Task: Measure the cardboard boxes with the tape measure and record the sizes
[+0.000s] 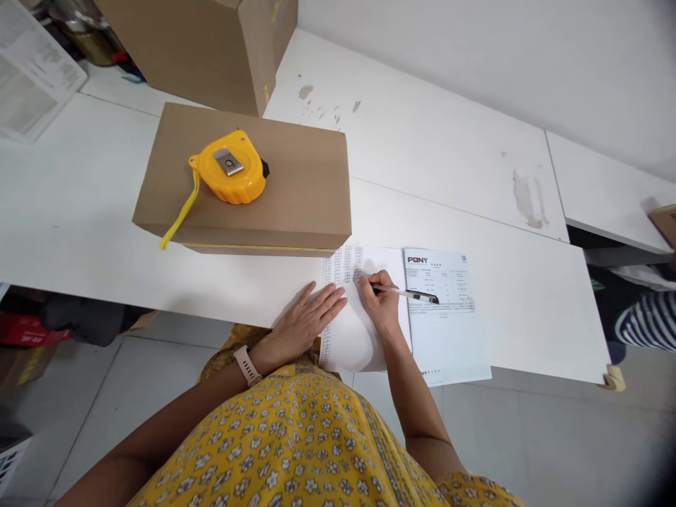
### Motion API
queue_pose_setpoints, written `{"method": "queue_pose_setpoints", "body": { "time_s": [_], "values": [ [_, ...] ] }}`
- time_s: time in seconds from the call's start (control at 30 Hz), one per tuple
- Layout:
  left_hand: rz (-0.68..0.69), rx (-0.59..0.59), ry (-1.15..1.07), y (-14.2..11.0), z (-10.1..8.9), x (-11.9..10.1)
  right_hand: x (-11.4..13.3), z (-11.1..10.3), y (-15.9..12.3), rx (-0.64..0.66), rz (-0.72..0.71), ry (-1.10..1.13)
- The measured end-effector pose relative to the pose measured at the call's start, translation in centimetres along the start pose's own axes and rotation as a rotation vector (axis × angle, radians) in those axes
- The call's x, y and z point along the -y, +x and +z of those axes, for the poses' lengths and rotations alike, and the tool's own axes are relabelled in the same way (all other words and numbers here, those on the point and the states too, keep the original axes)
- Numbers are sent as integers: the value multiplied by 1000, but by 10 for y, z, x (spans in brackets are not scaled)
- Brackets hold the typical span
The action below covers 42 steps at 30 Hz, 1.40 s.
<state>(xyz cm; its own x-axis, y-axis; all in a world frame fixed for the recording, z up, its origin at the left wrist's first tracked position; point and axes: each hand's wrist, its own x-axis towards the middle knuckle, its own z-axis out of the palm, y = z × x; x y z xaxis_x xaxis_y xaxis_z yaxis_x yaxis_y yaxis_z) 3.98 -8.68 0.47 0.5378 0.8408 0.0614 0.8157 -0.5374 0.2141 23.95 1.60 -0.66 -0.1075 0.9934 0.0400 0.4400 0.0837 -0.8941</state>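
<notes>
My right hand (pixel 381 303) grips a pen (pixel 417 295), its tip end down on the page of a white notebook (pixel 353 338). Columns of small handwriting fill the notebook's upper left. Flat and with fingers stretched out, my left hand (pixel 303 324) rests across the notebook's left edge. Just right of the notebook lies a printed sheet (pixel 448 345) headed PONY. Beyond my left hand stands a closed brown cardboard box (pixel 301 183). On top of it sits a yellow tape measure (pixel 232 169) with a yellow strap hanging toward the box's front edge.
A larger cardboard box (pixel 201 49) stands behind the first one. At the far left are a clear plastic container (pixel 32 77) and a jar (pixel 92 39). The white table (pixel 533 303) ends at the right, where a corner guard (pixel 613 378) covers its corner. Striped fabric (pixel 649 320) shows beyond.
</notes>
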Motion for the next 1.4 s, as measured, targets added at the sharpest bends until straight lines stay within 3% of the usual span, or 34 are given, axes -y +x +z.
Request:
{"method": "queue_pose_setpoints", "body": {
  "time_s": [0.6,1.4],
  "values": [
    [17,7,108,-1,2,0,0,2,1,-52,-13,43],
    [27,-15,139,-1,5,0,-6,1,1,-30,-7,48]
  ]
}}
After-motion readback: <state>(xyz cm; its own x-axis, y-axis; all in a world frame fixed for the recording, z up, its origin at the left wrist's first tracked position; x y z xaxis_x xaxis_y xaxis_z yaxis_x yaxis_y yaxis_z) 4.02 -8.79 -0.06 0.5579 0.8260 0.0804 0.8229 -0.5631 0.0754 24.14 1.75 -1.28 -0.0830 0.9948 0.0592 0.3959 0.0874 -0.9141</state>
